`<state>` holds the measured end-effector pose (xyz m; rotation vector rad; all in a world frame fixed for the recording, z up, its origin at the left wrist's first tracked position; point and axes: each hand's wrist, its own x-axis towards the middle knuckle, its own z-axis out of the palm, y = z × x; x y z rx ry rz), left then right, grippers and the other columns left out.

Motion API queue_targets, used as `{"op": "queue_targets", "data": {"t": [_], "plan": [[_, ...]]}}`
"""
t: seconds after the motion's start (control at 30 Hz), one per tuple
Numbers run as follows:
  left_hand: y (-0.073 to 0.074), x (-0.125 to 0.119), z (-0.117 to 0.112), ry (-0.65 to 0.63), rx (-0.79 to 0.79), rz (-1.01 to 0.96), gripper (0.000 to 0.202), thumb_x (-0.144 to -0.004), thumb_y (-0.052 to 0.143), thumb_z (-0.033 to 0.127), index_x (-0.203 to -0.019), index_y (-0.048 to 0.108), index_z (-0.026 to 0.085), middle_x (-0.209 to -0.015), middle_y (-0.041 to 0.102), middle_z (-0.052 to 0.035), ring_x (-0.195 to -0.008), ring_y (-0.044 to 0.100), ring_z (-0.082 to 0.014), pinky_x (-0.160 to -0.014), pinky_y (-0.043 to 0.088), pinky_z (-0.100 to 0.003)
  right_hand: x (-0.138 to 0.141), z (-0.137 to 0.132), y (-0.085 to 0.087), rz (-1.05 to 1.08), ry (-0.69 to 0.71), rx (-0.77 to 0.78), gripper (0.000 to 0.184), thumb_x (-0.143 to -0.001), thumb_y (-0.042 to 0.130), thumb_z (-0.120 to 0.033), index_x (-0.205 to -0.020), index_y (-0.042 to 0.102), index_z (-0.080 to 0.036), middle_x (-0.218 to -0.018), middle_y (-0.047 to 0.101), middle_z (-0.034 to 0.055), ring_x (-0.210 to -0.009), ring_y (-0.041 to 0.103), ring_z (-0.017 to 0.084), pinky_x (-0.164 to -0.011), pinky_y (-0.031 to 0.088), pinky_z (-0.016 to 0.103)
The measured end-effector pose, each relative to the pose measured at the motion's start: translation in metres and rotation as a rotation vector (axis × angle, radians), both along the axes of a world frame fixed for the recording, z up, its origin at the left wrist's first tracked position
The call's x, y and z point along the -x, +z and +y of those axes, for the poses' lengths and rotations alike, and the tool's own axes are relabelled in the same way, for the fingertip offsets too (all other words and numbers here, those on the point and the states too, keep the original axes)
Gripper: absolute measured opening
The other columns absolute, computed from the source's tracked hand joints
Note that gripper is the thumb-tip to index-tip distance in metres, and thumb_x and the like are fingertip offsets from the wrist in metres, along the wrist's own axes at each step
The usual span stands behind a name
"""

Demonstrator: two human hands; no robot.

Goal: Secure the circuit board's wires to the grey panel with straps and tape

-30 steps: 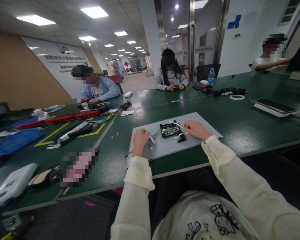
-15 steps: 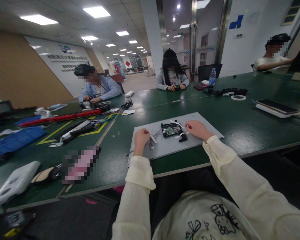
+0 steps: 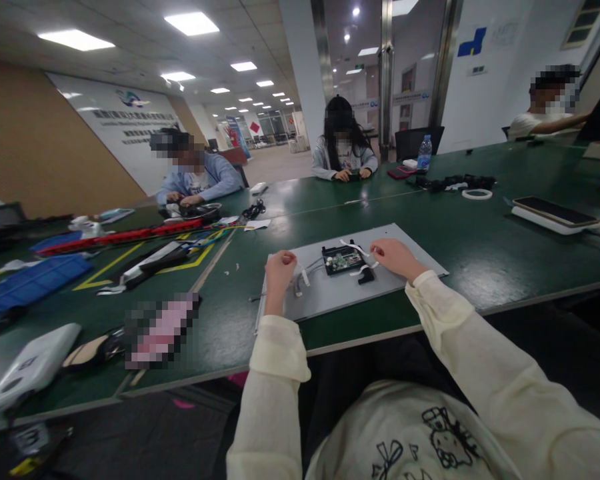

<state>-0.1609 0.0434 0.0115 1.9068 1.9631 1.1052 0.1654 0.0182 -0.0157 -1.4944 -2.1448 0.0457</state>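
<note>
A green circuit board [image 3: 346, 259] sits in a black plastic housing [image 3: 328, 265] on a grey board [image 3: 330, 303]. My right hand [image 3: 394, 257] is closed in a pinch just right of the housing, on the end of a thin white strip [image 3: 356, 247] that curves over it. To the left, my left hand [image 3: 281, 275] pinches a second white strip [image 3: 305, 275], raised above the grey board. Grey cables [image 3: 314, 265] run from the housing toward that hand, with loose ends hanging beside it. A small black part [image 3: 365, 275] lies at the housing's front right corner.
On the green table [image 3: 470, 260], a phone [image 3: 555, 212] lies right, near a tape roll [image 3: 477, 195] and a water bottle [image 3: 424, 155]. Left are a blue tray [image 3: 35, 281], a red strip [image 3: 130, 236] and a white device [image 3: 30, 367]. Several people sit around.
My left hand has risen slightly and shifted a little left, and the white strip by it now stands higher. My right hand has stayed almost in place.
</note>
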Motion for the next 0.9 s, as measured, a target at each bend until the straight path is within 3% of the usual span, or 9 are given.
{"op": "queue_targets", "data": {"t": [0.13, 0.3, 0.47, 0.63, 0.9], "plan": [[0.003, -0.002, -0.002, -0.013, -0.011, -0.225, 0.028, -0.067, 0.062, 0.026, -0.093, 0.066, 0.018, -0.075, 0.07, -0.0027, -0.075, 0.065, -0.0174, -0.068, 0.049, -0.025, 0.001, 0.0, 0.0, 0.007, -0.001, -0.007, 0.019, -0.086, 0.049, -0.019, -0.096, 0.066, -0.019, -0.09, 0.067, 0.0052, -0.078, 0.057, 0.016, -0.072, 0.038, 0.024], [0.006, -0.005, -0.006, -0.09, 0.004, -0.544, 0.034, -0.062, 0.065, 0.031, -0.092, 0.066, 0.016, -0.075, 0.067, -0.0033, -0.073, 0.064, -0.0153, -0.062, 0.047, -0.022, 0.001, 0.002, -0.001, 0.014, 0.001, -0.021, 0.018, -0.086, 0.05, -0.02, -0.095, 0.065, -0.02, -0.089, 0.067, 0.0042, -0.077, 0.057, 0.015, -0.072, 0.038, 0.025], [0.012, -0.005, -0.011, -0.168, -0.018, -0.771, 0.04, -0.059, 0.07, 0.038, -0.093, 0.064, 0.016, -0.08, 0.067, -0.0033, -0.074, 0.064, -0.0126, -0.065, 0.048, -0.021, 0.0, 0.001, 0.0, 0.026, 0.004, -0.016, 0.018, -0.086, 0.05, -0.02, -0.095, 0.066, -0.019, -0.089, 0.067, 0.0046, -0.077, 0.057, 0.015, -0.073, 0.038, 0.024], [0.011, -0.004, -0.01, -0.161, -0.036, -0.778, 0.04, -0.06, 0.071, 0.038, -0.092, 0.063, 0.015, -0.078, 0.067, -0.0027, -0.07, 0.064, -0.0116, -0.064, 0.049, -0.021, 0.001, -0.001, 0.002, 0.036, 0.003, -0.015, 0.019, -0.087, 0.049, -0.02, -0.095, 0.065, -0.018, -0.089, 0.067, 0.0054, -0.078, 0.057, 0.015, -0.073, 0.038, 0.025], [-0.003, 0.002, -0.002, -0.092, 0.113, -0.521, 0.032, -0.057, 0.07, 0.028, -0.085, 0.063, 0.015, -0.071, 0.066, -0.0029, -0.069, 0.066, -0.0164, -0.057, 0.048, -0.022, 0.003, -0.004, 0.005, 0.041, 0.002, -0.014, 0.02, -0.087, 0.048, -0.019, -0.096, 0.066, -0.018, -0.091, 0.067, 0.0062, -0.079, 0.058, 0.016, -0.073, 0.039, 0.025]]}}
